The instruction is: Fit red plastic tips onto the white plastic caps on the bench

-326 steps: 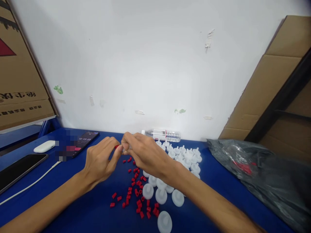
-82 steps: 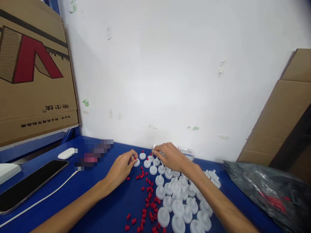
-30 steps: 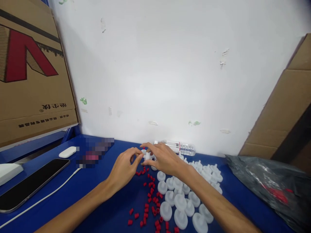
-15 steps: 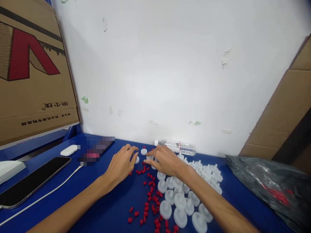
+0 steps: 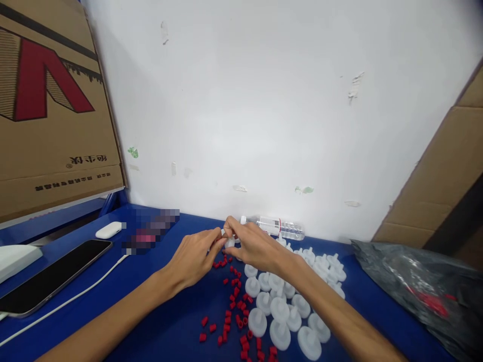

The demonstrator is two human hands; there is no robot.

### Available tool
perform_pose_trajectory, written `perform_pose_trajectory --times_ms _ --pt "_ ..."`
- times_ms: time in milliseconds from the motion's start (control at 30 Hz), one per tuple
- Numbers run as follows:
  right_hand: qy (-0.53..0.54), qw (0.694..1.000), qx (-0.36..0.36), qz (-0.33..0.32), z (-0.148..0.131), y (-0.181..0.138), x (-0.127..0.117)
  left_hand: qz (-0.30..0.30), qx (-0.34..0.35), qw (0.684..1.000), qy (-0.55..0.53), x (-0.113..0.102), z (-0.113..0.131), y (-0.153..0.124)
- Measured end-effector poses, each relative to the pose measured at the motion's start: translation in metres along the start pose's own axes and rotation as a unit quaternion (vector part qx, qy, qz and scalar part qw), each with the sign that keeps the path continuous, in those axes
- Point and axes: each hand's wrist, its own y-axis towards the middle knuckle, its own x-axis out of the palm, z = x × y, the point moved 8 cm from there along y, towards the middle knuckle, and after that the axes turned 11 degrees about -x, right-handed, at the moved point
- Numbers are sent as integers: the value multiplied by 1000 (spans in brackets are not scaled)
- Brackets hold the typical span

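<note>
Two grips on one white disc (image 5: 229, 243): my left hand (image 5: 194, 256) and right hand (image 5: 256, 247) pinch it between fingertips above the blue counter (image 5: 158, 322), over roughly thirty red caps (image 5: 236, 292) beside about twenty loose discs (image 5: 279, 309); one water bottle (image 5: 277, 227) lies behind.

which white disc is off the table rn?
The white disc pinched between the left hand and right hand, above the red caps. The other discs lie on the blue table.
</note>
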Motion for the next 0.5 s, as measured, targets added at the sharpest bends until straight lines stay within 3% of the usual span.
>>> perform_pose_trajectory --times_ms 200,500 --pt "-11 999 -38 -10 2 0 7 -5 -13 1000 -22 4 -4 0" --pt "-86 991 -106 5 -9 12 6 48 -74 990 -106 -6 -8 1"
